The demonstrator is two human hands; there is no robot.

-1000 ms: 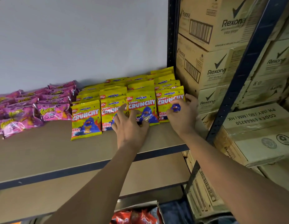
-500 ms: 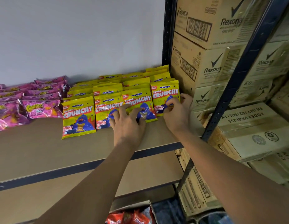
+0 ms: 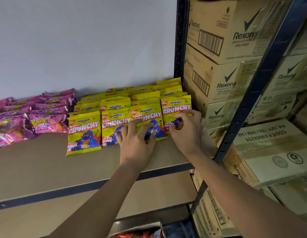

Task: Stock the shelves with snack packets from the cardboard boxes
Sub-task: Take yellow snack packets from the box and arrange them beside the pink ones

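Pinching low on the rightmost yellow foil snack packet (image 3: 176,108) at the brown shelf's (image 3: 46,169) right end with my right hand (image 3: 185,129), I judge it light, slippery, crushable; left hand's (image 3: 135,143) grip unclear

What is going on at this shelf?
A person is tidying rows of yellow Monster Crunchy packets on the shelf. The left hand presses on a front packet, the right hand grips the rightmost packet. Pink snack packets lie to the left; Rexona cartons stand at the right.
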